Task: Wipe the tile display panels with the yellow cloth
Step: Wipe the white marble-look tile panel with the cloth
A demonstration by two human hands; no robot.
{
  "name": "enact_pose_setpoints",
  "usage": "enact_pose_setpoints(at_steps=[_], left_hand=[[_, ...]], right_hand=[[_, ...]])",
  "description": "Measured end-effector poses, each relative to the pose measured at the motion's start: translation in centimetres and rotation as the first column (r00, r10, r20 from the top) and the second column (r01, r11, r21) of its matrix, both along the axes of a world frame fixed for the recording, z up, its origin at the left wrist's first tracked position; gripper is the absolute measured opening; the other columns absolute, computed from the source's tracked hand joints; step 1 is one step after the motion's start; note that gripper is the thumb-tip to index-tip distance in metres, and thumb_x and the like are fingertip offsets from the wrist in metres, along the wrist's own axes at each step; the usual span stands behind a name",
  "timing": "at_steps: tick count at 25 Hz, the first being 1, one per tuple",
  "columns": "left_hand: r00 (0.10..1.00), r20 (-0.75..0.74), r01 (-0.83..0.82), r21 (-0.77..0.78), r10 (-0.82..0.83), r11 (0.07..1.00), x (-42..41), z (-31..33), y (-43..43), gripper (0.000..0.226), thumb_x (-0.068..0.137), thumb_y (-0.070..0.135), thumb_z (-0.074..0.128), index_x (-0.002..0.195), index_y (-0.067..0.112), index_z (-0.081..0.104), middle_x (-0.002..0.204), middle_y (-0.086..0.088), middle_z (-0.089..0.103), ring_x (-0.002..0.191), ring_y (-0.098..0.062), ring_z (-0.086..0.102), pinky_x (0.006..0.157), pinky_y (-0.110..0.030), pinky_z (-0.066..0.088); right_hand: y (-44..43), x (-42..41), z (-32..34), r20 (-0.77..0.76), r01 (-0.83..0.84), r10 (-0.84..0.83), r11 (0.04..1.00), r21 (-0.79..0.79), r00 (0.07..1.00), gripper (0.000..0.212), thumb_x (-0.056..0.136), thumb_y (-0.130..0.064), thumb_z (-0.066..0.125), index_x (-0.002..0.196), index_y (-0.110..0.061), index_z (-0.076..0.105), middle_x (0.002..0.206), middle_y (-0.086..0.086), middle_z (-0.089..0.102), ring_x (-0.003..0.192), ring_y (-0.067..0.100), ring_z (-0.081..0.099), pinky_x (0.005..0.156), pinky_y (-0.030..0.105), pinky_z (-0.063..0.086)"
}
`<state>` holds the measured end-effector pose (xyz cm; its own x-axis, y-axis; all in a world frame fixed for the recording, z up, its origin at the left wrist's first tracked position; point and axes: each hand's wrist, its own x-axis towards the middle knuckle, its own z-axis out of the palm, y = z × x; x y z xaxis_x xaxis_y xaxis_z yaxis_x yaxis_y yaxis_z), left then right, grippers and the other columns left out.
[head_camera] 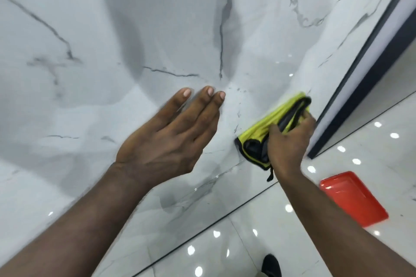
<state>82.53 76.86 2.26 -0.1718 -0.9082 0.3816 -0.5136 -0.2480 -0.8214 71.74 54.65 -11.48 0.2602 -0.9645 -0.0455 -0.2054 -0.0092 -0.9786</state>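
Cloth (265, 123) is bunched in your right hand (288, 141), whose fingers curl round the folds and pinch them. It lies pressed flat on the panel (135, 29) near the lower right corner, close to the bottom edge and just beside the dark frame (364, 83). Your left hand (166, 139) is held open, fingers straight and close together, palm toward the panel left of the cloth. Whether it touches the glaze cannot be told, so if you mean to brace there, go lightly, because a bare palm will likely leave prints on a glossy face. The step in hand looks like working the bottom right corner. To do it well, spread more of the yellow face against the tile; as held, much of the cloth is wadded up with its grey side and black hem showing, and only a narrow strip seems to meet the surface. Run long overlapping strokes along the bottom edge, then carry one pass right up to the frame so no unwiped margin is left in the corner. Press evenly with the flat of your fingers, not the tips, or you will probably streak. The loose black tag hangs under your wrist; tuck it in so it does not drag. Most of the panel above and to the left appears unreached from here, so plan to move up in bands. Mind the red tray (353, 198) on the floor (247, 243) near the frame's foot when you step sideways.
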Motion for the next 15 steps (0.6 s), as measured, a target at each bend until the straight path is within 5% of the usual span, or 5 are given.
enact_pose_setpoints(at_steps=[2,5,10,13,15], left_hand=[[0.999,-0.049,0.001,0.013,0.000,1.000,0.1,0.3,0.3,0.059,0.099,0.024,0.056,0.152,-0.001,0.054,0.171,-0.018,0.039,0.158,-0.034,0.039,0.133,-0.053,0.023],[0.981,-0.192,0.022,-0.077,-0.036,0.997,-0.8,1.2,0.7,0.054,0.098,0.026,0.054,0.146,0.002,0.058,0.172,-0.018,0.037,0.160,-0.036,0.035,0.135,-0.055,0.014],[0.935,-0.349,-0.033,-0.274,-0.068,0.961,-1.9,2.7,1.5,0.054,0.096,0.027,0.054,0.142,-0.001,0.061,0.170,-0.018,0.040,0.160,-0.036,0.033,0.134,-0.060,0.008],[0.930,-0.365,-0.040,-0.217,-0.043,0.975,-1.6,2.7,2.0,0.056,0.093,0.029,0.055,0.140,-0.002,0.061,0.173,-0.018,0.035,0.163,-0.037,0.027,0.134,-0.061,0.003],[0.931,-0.363,-0.028,-0.185,-0.042,0.982,-1.7,2.4,1.6,0.058,0.092,0.028,0.055,0.141,-0.002,0.059,0.173,-0.019,0.032,0.163,-0.037,0.025,0.134,-0.062,0.002]], right_hand=[[-0.7,-0.2,4.6,0.019,0.019,-0.017,0.990,-0.142,1.000,0.066,0.091,-0.014,0.066,0.151,-0.018,0.039,0.134,-0.005,0.040,0.105,-0.002,0.045,0.092,0.003,0.036],[0.0,-0.2,10.2,0.038,0.068,-0.065,0.995,-0.079,0.997,0.061,0.094,-0.012,0.059,0.151,-0.023,0.040,0.134,0.003,0.045,0.096,0.014,0.057,0.080,0.023,0.050],[4.8,-0.5,15.4,-0.084,-0.120,0.086,0.720,-0.684,0.993,0.068,0.098,-0.014,0.061,0.157,-0.030,0.033,0.146,-0.001,0.035,0.095,-0.008,0.036,0.083,0.021,0.042],[3.9,0.0,16.4,-0.045,0.029,-0.049,0.929,-0.368,0.998,0.069,0.101,-0.013,0.056,0.163,-0.028,0.028,0.147,0.004,0.038,0.109,0.003,0.050,0.087,0.023,0.040],[5.5,0.0,17.4,-0.014,0.012,-0.023,0.851,-0.526,1.000,0.068,0.101,-0.014,0.059,0.161,-0.028,0.032,0.148,0.002,0.039,0.109,0.002,0.049,0.087,0.012,0.039]])
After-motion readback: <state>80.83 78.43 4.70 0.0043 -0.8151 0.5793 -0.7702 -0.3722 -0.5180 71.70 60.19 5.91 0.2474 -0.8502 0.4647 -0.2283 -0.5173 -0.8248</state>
